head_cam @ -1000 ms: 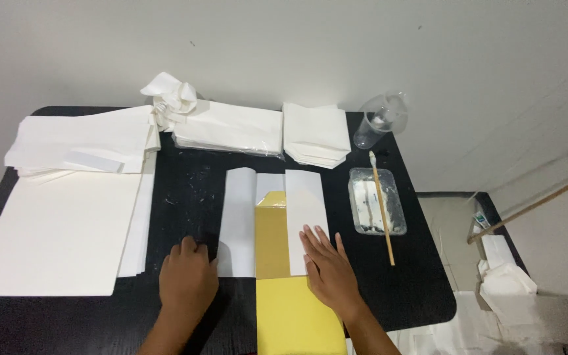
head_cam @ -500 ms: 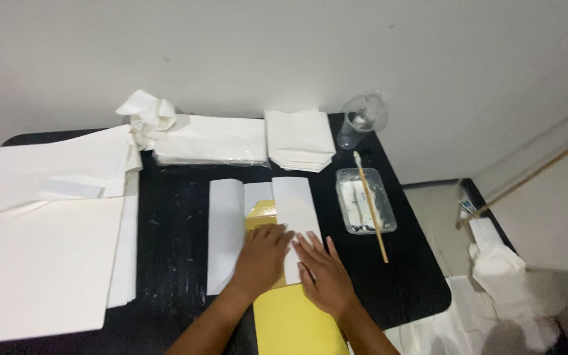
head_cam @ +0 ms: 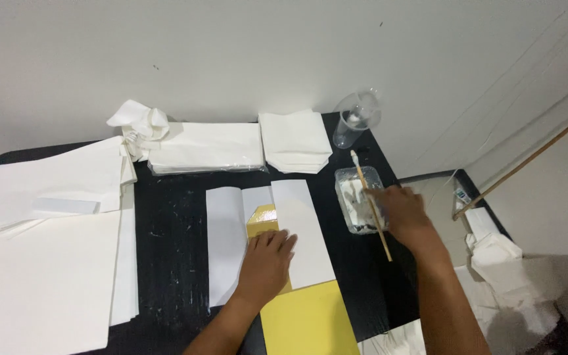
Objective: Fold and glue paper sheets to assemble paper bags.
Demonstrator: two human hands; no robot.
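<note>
- While the left hand [head_cam: 265,261] presses flat and open on the folded white sheet [head_cam: 267,240] over yellow paper [head_cam: 307,320], both flaps look turned in.
- Right hand [head_cam: 403,213] closes around the stick [head_cam: 371,204] at the clear tray [head_cam: 361,199] on the worktop [head_cam: 169,217]; sealing seems left.

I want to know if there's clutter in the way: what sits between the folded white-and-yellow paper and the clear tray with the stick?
In the head view, only bare black table separates the folded paper from the tray.
</note>
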